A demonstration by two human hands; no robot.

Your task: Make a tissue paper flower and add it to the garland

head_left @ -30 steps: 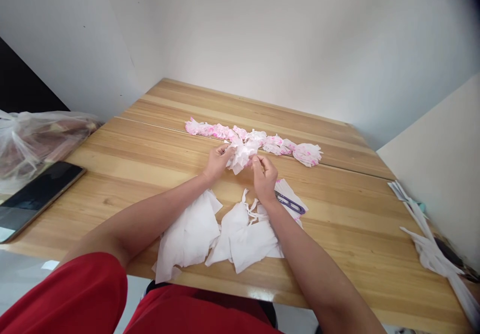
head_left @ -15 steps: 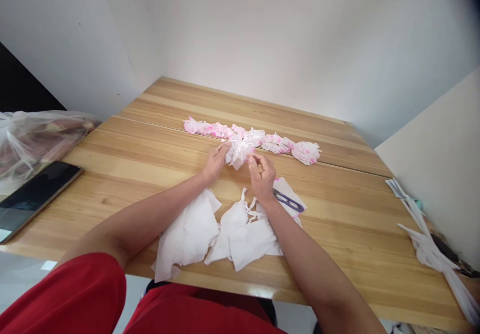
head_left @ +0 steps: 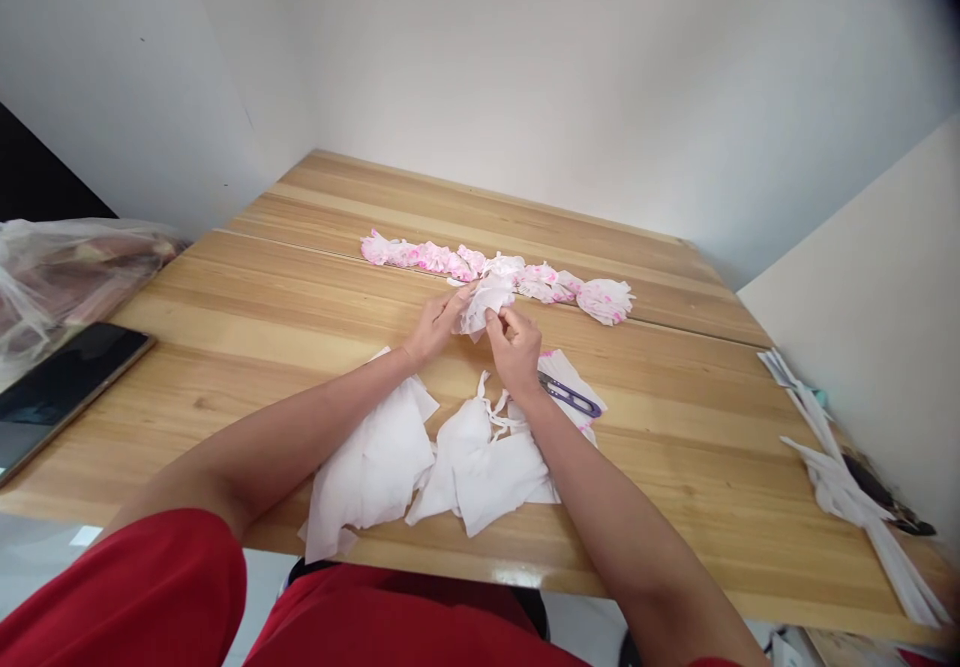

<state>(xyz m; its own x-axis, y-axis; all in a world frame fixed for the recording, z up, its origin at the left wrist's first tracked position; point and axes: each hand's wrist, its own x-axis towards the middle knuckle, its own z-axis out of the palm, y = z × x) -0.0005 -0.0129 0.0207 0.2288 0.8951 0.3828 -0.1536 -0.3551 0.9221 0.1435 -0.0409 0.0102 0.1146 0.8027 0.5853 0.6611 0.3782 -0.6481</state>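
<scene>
A white ruffled tissue-like flower (head_left: 491, 293) is between my two hands, above the wooden table. My left hand (head_left: 439, 325) holds its left side, fingers closed on the thin layers. On its lower right edge, my right hand (head_left: 514, 343) pinches a layer between thumb and fingertips. Just behind lies a row of pink-and-white ruffled flowers (head_left: 420, 255), partly covered by the held one. Purple thread snips (head_left: 570, 394) rest by my right wrist on a pink-edged white piece (head_left: 562, 365).
White thin sheets (head_left: 375, 467) and cut white pieces (head_left: 495, 477) with narrow strips lie under my forearms. A phone (head_left: 67, 387) and a clear plastic bag (head_left: 67, 277) are at the left. White strips (head_left: 840, 487) lie along the table's right edge, beside a wall panel.
My right hand has moved slightly left and closer to my left hand. The held flower's layers look pressed together and folded more than before. The view has shifted a little.
</scene>
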